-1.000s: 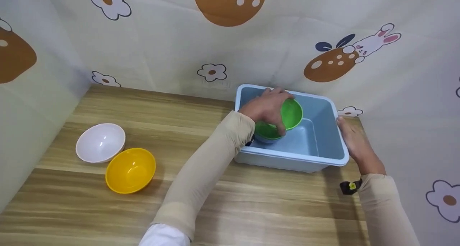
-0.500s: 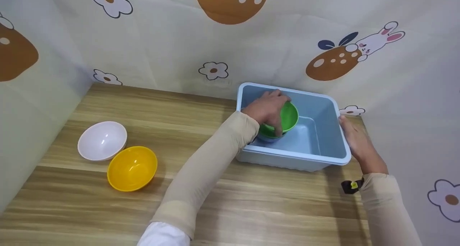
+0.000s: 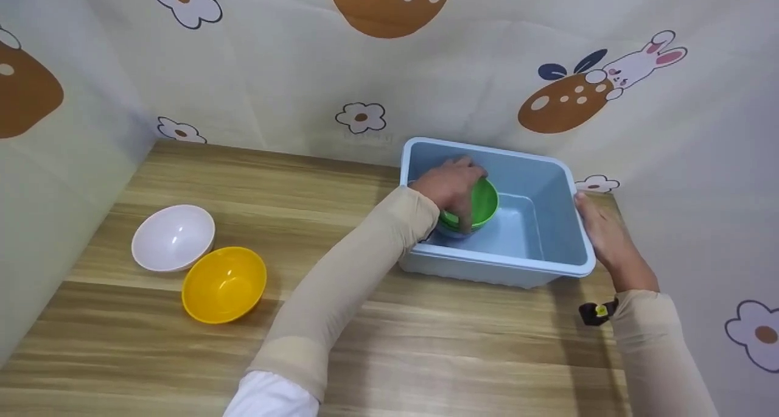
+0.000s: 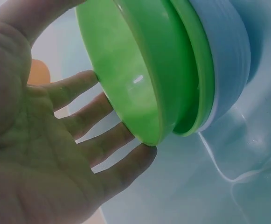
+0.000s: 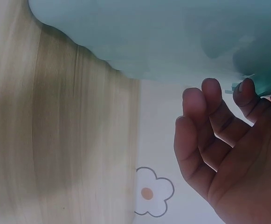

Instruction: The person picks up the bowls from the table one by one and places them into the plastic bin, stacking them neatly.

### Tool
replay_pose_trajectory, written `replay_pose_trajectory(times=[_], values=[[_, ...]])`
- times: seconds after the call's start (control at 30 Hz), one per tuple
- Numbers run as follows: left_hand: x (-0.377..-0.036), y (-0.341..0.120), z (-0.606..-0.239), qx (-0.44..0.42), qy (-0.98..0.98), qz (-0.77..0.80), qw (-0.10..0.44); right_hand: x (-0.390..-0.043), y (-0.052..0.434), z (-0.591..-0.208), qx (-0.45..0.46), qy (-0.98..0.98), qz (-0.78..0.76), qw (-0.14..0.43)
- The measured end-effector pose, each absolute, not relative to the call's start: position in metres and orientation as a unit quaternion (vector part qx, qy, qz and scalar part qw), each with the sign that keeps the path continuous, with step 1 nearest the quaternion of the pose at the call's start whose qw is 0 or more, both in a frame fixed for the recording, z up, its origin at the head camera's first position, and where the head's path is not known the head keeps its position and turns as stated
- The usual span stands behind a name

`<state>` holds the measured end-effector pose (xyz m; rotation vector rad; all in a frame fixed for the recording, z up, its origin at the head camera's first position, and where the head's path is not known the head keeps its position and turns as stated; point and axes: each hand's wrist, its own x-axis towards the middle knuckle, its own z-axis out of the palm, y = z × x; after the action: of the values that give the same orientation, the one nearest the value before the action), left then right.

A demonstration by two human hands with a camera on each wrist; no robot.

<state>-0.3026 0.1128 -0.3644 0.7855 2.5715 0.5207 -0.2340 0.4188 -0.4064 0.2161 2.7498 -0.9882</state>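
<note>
Clock laid over the head view, twelve pointing away from the person, bin at centre.

Left hand point(image 3: 449, 185) is reaching into the blue bin point(image 3: 551, 192), over its nine o'clock side. Its grip is clamping on the upper green bowl point(image 3: 485, 204), thumb and fingers spanning the mouth at the rim. That bowl is sitting partly inside a second green bowl point(image 4: 206, 79), a gap showing between their rims in the left wrist view. A blue bowl point(image 4: 232, 65) is lying beneath both, the whole stack resting inside the bin.

Right hand point(image 3: 608, 237) is bracing the bin's outer wall at three o'clock. Its grip is staying loose: fingers bent, a little apart, not closing round anything. A small black device point(image 3: 595, 313) is showing at that wrist, beside the beige sleeve point(image 3: 654, 344).

Out at nine o'clock, a white bowl point(image 3: 173, 238) is standing on the wood-grain tabletop point(image 3: 456, 344), mouth up. A yellow bowl point(image 3: 224, 286) is standing at its four o'clock, also mouth up, their edges meeting in this view. Behind, at twelve, a pale printed cloth point(image 3: 274, 58) is hanging, bearing flowers and a rabbit.
</note>
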Motion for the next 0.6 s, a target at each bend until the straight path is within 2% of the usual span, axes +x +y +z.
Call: replay_pose_trajectory(times=[0.2, 0.4, 0.6], values=[[-0.301, 0.1123, -0.3644, 0.288, 0.92, 0.18, 0.197, -0.2319, 0.4209, -0.4072, 0.067, 0.935, -0.342, 0.069], [-0.301, 0.111, -0.3649, 0.282, 0.918, 0.175, 0.216, -0.2324, 0.4192, -0.407, 0.061, 0.935, -0.342, 0.074], [-0.3009, 0.1111, -0.3655, 0.301, 0.918, 0.146, 0.212, -0.2334, 0.4176, -0.4062, 0.062, 0.933, -0.344, 0.083]])
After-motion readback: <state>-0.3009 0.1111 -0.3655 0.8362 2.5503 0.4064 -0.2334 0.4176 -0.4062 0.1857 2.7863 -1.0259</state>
